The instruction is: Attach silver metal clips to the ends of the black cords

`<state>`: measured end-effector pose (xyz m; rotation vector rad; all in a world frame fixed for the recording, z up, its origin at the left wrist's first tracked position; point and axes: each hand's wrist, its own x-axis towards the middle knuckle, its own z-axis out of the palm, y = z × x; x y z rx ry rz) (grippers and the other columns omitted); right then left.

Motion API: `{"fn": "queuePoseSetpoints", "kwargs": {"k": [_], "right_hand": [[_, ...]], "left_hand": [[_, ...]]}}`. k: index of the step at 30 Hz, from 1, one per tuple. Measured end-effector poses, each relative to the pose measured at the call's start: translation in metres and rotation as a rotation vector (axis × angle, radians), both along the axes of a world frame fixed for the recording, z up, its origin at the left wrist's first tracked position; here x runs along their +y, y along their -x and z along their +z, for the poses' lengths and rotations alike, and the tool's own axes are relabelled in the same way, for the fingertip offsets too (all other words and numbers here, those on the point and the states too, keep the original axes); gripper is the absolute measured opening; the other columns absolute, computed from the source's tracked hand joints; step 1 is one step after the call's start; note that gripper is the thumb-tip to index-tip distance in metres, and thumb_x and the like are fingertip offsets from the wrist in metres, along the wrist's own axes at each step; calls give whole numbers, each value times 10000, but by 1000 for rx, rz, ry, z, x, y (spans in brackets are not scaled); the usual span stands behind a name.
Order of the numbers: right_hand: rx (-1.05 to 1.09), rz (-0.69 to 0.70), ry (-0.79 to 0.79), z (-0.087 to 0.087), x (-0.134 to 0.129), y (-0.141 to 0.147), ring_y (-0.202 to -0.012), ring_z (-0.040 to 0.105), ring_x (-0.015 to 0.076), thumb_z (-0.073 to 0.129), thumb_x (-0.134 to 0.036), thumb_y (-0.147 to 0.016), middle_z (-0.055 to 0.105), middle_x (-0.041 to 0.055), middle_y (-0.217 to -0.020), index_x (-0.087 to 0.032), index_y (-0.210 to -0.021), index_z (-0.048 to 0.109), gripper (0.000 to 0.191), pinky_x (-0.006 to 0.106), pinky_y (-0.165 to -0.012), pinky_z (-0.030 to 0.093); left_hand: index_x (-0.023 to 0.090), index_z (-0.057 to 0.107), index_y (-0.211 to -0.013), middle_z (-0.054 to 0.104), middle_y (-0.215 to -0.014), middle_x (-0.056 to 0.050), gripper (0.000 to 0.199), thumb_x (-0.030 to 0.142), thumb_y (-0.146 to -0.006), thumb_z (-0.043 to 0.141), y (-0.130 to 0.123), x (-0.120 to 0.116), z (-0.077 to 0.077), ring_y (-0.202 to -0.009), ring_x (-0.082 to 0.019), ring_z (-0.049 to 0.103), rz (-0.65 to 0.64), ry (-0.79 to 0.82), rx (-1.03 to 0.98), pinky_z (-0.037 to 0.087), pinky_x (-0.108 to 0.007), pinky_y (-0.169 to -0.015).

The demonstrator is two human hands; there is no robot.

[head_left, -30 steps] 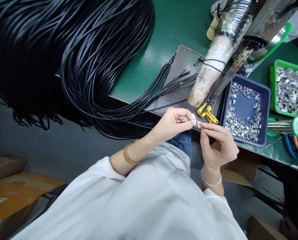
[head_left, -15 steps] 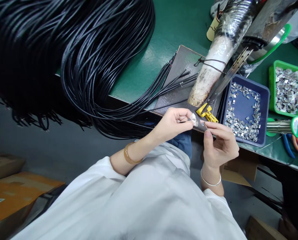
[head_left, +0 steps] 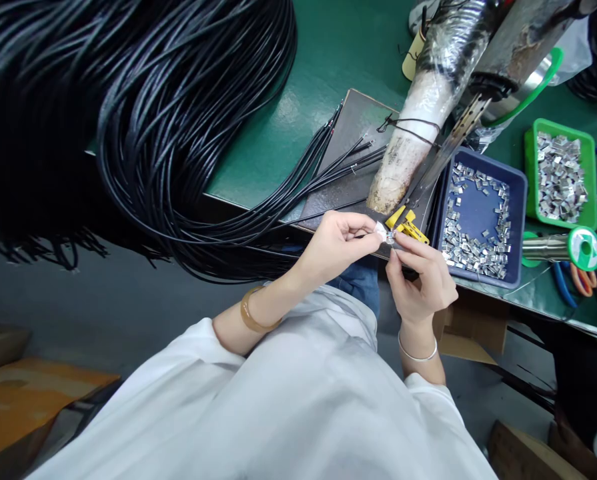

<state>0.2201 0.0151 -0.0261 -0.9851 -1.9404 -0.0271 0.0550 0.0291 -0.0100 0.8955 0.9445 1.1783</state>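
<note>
At the table's front edge, my left hand (head_left: 339, 241) pinches a small metal connector (head_left: 389, 236); something white shows at its fingertips. Facing it, my right hand (head_left: 422, 275) has thumb and fingers closed near the connector's other side, and what they hold is too small to make out. Just behind the fingers lies a yellow tool (head_left: 411, 227) on a dark board (head_left: 341, 170). Black cables (head_left: 308, 179) rest on the board with their stripped ends pointing right. Right of my hands, a blue tray (head_left: 517, 230) holds many small metal connectors.
A large bundle of black cables (head_left: 178, 87) covers the table's left. A white-and-black wrapped tube (head_left: 411, 133) slants over the board. To the right are a green basket (head_left: 531, 175) of metal parts, a solder spool (head_left: 585, 248) and pliers (head_left: 564, 285). Cardboard boxes (head_left: 43, 393) stand below.
My right hand has moved left toward my left hand, and their fingertips are now nearer together at the connector. The whole view has shifted slightly, with table objects appearing farther left.
</note>
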Motion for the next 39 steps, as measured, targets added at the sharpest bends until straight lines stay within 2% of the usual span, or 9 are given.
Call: {"fn": "queuePoseSetpoints", "kwargs": {"k": [5,13,19,23,30,35,39], "right_hand": [[42,-33,-26,0,3,3,-911,753,159,727,-60,-809,768,32,-1041,-219,-940,634,225,283,-812,643],[114,-33,65,7,6,6,-937,741,182,727,-73,-814,742,34,-1071,-222,-963,667,219,346,-827,661],[97,-39,72,14,4,9,-926,744,179,743,-28,-777,739,34,-1083,-217,-972,692,276,328,-834,667],[82,-21,57,13,4,8,-947,748,179,746,-51,-777,739,38,-1118,-214,-940,660,246,300,-810,673],[109,-8,82,10,4,4,-870,754,172,729,-84,-806,757,37,-1038,-215,-911,621,199,309,-742,667],[95,-43,98,11,5,4,-892,744,168,740,-77,-803,756,22,-1011,-217,-926,663,202,313,-792,643],[87,-55,88,12,7,5,-904,735,166,749,-56,-791,748,19,-1008,-225,-951,702,238,312,-815,631]], "left_hand": [[105,733,-695,699,-697,-17,68,161,-714,700,-6,3,0,-643,-86,587,88,23,40,484,-180,-613],[114,741,-693,716,-676,-17,58,153,-696,698,-9,4,6,-644,-100,634,131,47,-6,532,-191,-635],[116,734,-677,707,-652,-10,52,148,-699,700,-9,3,10,-643,-100,633,132,45,-11,532,-187,-634],[117,727,-674,715,-684,-12,33,129,-682,698,-8,4,8,-630,-87,613,130,78,-17,515,-182,-620],[118,707,-667,647,-615,10,21,136,-666,717,-6,4,6,-573,-67,540,87,86,-33,471,-183,-587],[102,690,-690,553,-557,39,37,138,-695,697,-7,3,7,-523,-41,431,84,60,-11,354,-168,-513],[102,684,-712,576,-607,18,59,161,-721,682,-8,0,7,-554,-56,458,104,38,53,365,-179,-525]]}}
